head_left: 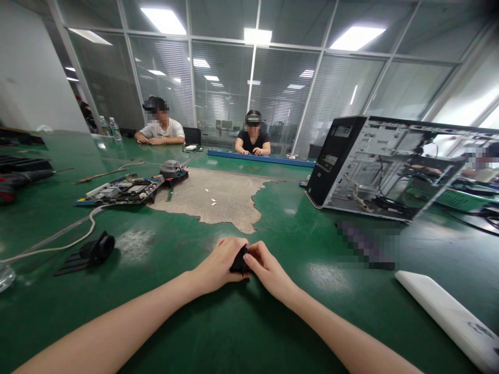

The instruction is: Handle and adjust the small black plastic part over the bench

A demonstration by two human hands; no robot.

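Black part [238,261]: was held between both hands, low over the near middle of the green desk [163,322].
Left hand [223,264]: its fingers were curled around the part's far and near sides.
Right hand [265,266]: its thumb pressed the part's right side, fingers bent beside it.
Circuit board [122,189]: lay beyond the left hand, by the bare patch [218,195].
Computer case [374,166]: stood open at the right.

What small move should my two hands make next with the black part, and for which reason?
Perhaps ease the right hand back slightly, letting the left hand support the small black part: both hands are holding it, and their fingers hide much of its shape.
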